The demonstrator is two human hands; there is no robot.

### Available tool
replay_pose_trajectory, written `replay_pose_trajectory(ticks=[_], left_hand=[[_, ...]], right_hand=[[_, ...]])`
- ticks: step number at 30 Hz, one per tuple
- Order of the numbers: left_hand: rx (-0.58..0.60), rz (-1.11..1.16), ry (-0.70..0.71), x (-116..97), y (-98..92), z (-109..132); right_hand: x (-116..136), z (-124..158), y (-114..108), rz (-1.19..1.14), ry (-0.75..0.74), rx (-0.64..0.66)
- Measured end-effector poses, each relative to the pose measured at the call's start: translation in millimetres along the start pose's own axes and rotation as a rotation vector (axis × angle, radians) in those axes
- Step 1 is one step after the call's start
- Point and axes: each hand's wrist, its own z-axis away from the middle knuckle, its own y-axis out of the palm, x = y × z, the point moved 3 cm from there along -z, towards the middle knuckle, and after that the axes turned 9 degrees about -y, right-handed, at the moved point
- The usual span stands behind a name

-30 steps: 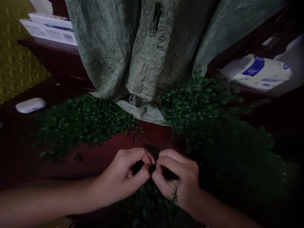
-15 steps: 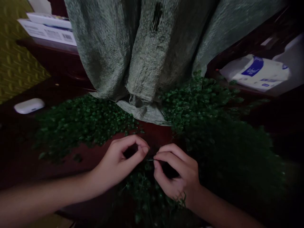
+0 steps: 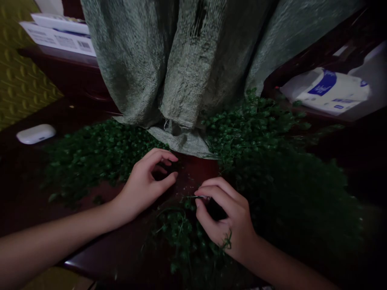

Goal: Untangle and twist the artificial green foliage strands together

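Note:
My left hand (image 3: 146, 183) hovers over the dark red table (image 3: 121, 249) beside the left pile of small green leafy pieces (image 3: 96, 155); its fingers curl loosely and I cannot make out anything in them. My right hand (image 3: 225, 219) pinches a thin stem of a green sprig bunch (image 3: 181, 235) that hangs below it toward the table's near edge. A bigger heap of green sprigs (image 3: 272, 161) lies to the right of that hand.
A grey-green woven sack (image 3: 187, 60) stands at the back, its bottom resting on the table. A small white case (image 3: 36, 133) lies at far left. White boxes (image 3: 57, 34) sit at upper left, and a white and blue packet (image 3: 326, 90) at upper right.
My hands were pinched together on the sprig. The left hand has let go and moved up and left toward the left pile; the right hand stays holding the stem.

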Motion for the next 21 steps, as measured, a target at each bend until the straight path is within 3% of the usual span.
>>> replay_pose_trajectory(ticks=[3,6,9,13,21], left_hand=[[0.05,0.007,0.029,-5,1.1,2],[0.175,0.03,0.062,-12,4.4,7],[0.257,-0.045,0.191,-19,7.8,13],[0.276,-0.164,0.302,-20,11.0,19],[0.291,-0.2,0.271,-17,12.4,20]], right_hand=[[-2,0,0,0.004,0.007,-0.002],[-3,0,0,0.003,0.021,-0.009],[-4,-1,0,-0.001,0.022,-0.002],[-3,-1,0,-0.006,0.018,0.013],[-2,-1,0,-0.006,0.019,0.008]])
